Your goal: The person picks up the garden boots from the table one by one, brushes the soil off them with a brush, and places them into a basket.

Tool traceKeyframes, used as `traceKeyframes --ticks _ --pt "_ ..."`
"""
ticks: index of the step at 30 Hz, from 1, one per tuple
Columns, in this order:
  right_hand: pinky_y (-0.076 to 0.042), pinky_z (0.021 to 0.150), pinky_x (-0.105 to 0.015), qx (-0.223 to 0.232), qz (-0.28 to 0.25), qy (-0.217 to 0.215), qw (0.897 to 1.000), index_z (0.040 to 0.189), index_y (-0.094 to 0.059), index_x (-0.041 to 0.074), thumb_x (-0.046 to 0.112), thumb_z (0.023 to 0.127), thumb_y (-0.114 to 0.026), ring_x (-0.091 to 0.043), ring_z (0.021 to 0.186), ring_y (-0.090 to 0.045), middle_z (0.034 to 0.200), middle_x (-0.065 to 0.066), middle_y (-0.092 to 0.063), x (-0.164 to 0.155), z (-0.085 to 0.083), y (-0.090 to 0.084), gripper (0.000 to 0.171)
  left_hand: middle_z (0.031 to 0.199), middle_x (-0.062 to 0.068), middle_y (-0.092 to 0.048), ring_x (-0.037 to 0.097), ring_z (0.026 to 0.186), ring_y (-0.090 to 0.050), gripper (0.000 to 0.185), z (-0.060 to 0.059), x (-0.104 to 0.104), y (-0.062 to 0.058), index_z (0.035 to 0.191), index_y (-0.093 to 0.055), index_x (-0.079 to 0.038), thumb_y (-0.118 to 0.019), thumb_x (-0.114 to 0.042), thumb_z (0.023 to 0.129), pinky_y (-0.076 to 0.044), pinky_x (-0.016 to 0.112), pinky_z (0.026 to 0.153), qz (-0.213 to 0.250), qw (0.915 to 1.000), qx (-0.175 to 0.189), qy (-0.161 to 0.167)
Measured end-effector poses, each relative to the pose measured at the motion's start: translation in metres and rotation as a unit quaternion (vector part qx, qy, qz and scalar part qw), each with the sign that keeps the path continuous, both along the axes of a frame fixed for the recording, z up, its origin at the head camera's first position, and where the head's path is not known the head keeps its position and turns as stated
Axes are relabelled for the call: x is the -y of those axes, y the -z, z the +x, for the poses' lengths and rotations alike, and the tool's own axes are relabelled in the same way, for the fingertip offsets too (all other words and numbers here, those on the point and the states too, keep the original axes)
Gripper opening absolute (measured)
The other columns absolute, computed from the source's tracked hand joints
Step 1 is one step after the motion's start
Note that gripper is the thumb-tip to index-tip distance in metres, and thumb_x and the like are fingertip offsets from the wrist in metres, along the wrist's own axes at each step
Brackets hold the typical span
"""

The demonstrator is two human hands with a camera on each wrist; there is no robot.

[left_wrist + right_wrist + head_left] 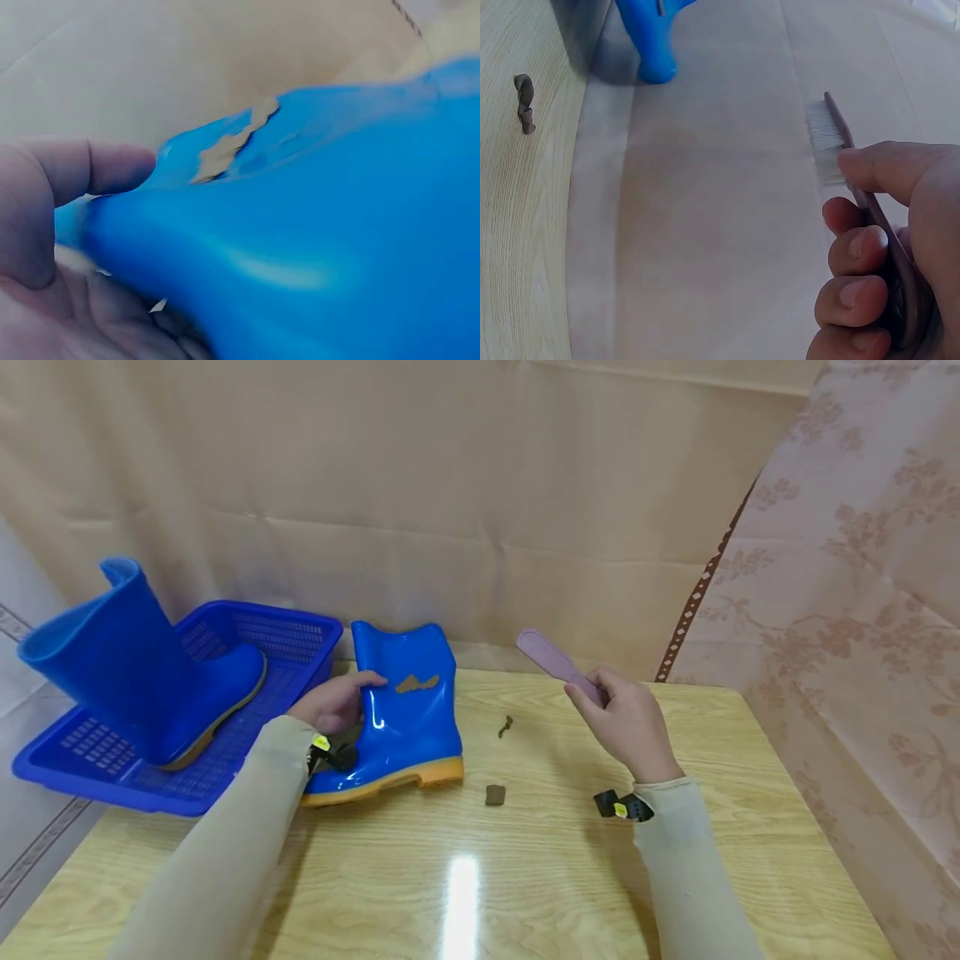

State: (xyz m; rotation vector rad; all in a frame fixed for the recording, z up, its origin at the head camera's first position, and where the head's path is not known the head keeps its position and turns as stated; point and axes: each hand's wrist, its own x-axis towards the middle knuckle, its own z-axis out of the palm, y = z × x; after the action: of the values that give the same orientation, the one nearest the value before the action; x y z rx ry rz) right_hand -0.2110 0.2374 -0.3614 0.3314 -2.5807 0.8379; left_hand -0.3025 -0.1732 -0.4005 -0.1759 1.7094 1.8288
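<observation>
- Centre-left of the head view, the muddy boot [405,710] stands upright on the worktop [525,860]; the left hand [335,702] wraps its shaft, thumb across the front.
- The glossy rubber looks slick and likely flexes at the top; holding low on the shaft should steady it best.
- The right hand [626,722] grips a brush [558,666] by its handle, raised right of centre; it looks light and stiff.
- Mud bits [495,794] lie between.

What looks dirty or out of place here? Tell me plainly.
The boot that the left hand steadies on the table has a brown smear on its shaft. Two brown clumps lie on the wood beside it. The right hand holds a brush.
</observation>
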Motion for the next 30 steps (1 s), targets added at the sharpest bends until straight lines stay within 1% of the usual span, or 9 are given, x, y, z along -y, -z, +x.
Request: traceKeyframes --ticks 8,11,15,19,21,23,25,28,30 --pt "-0.031 0.046 -0.030 -0.001 -0.005 -0.004 1.000 0.094 -0.068 0.011 0.039 0.102 -0.066 -0.014 0.050 -0.039 0.062 0.000 -0.050 0.001 0.000 -0.001 0.029 0.169 0.015 -0.024 0.038 0.153 -0.029 0.083 0.008 -0.015 -0.018 0.166 -0.003 -0.011 -0.057 -0.030 0.106 -0.028 0.056 0.122 0.007 0.9983 -0.025 -0.051" --pt "-0.031 0.046 -0.030 -0.004 -0.002 -0.006 1.000 0.094 -0.069 0.011 0.038 0.102 -0.066 -0.014 0.050 -0.039 0.062 0.000 -0.050 0.002 0.000 -0.001 0.028 0.168 0.013 -0.028 0.039 0.152 -0.032 0.083 0.014 -0.023 -0.026 0.166 -0.007 -0.013 -0.060 -0.033 0.105 -0.030 0.059 0.120 0.010 0.9977 -0.042 -0.052" --pt "-0.031 0.046 -0.030 -0.005 0.002 -0.006 1.000 0.094 -0.069 0.010 0.036 0.102 -0.067 -0.014 0.050 -0.039 0.062 0.000 -0.050 0.002 0.000 0.000 0.027 0.168 0.010 -0.030 0.040 0.150 -0.035 0.086 0.025 -0.031 -0.035 0.166 -0.008 -0.017 -0.063 -0.039 0.103 -0.032 0.062 0.118 -0.011 0.9946 -0.089 -0.052" --pt "-0.031 0.047 -0.030 0.001 0.004 -0.004 1.000 0.096 -0.069 0.010 0.037 0.102 -0.068 -0.015 0.051 -0.039 0.062 0.000 -0.050 0.002 0.000 0.001 0.028 0.170 0.008 -0.023 0.038 0.154 -0.026 0.091 0.033 -0.043 -0.039 0.167 -0.002 -0.020 -0.062 -0.044 0.103 -0.025 0.064 0.120 -0.027 0.9849 -0.151 -0.081" --pt "-0.032 0.047 -0.030 0.009 0.005 -0.002 1.000 0.096 -0.069 0.010 0.038 0.102 -0.067 -0.015 0.051 -0.040 0.063 0.000 -0.051 0.002 -0.001 0.001 0.029 0.171 0.007 -0.022 0.036 0.156 -0.023 0.091 0.034 -0.049 -0.037 0.167 -0.003 -0.021 -0.062 -0.047 0.102 -0.022 0.063 0.122 -0.034 0.9773 -0.180 -0.106" --pt "-0.032 0.047 -0.031 0.016 0.004 -0.002 1.000 0.097 -0.070 0.010 0.039 0.102 -0.067 -0.015 0.052 -0.040 0.063 0.000 -0.051 0.002 -0.001 0.002 0.029 0.169 0.007 -0.027 0.036 0.154 -0.028 0.092 0.035 -0.054 -0.031 0.167 -0.009 -0.021 -0.063 -0.053 0.100 -0.025 0.063 0.121 -0.051 0.9698 -0.206 -0.120" --pt "-0.033 0.048 -0.031 0.021 0.004 -0.002 1.000 0.097 -0.070 0.010 0.039 0.102 -0.067 -0.015 0.052 -0.041 0.064 0.000 -0.051 0.002 0.000 0.002 0.030 0.166 0.010 -0.033 0.038 0.150 -0.035 0.090 0.035 -0.056 -0.025 0.166 -0.016 -0.019 -0.064 -0.053 0.099 -0.029 0.063 0.119 -0.062 0.9646 -0.231 -0.112" --pt "-0.033 0.048 -0.031 0.020 0.002 -0.003 1.000 0.095 -0.069 0.010 0.039 0.102 -0.067 -0.015 0.052 -0.040 0.063 0.000 -0.050 0.003 0.000 0.002 0.029 0.162 0.013 -0.041 0.042 0.143 -0.045 0.088 0.037 -0.056 -0.020 0.165 -0.021 -0.017 -0.067 -0.051 0.098 -0.036 0.065 0.114 -0.092 0.9579 -0.264 -0.065" --pt "-0.032 0.048 -0.031 0.019 0.002 -0.002 1.000 0.094 -0.069 0.011 0.038 0.102 -0.067 -0.015 0.052 -0.040 0.063 0.000 -0.050 0.003 0.000 0.002 0.029 0.162 0.014 -0.039 0.045 0.142 -0.045 0.088 0.040 -0.053 -0.018 0.165 -0.020 -0.018 -0.068 -0.047 0.098 -0.038 0.067 0.112 -0.119 0.9474 -0.295 -0.031"
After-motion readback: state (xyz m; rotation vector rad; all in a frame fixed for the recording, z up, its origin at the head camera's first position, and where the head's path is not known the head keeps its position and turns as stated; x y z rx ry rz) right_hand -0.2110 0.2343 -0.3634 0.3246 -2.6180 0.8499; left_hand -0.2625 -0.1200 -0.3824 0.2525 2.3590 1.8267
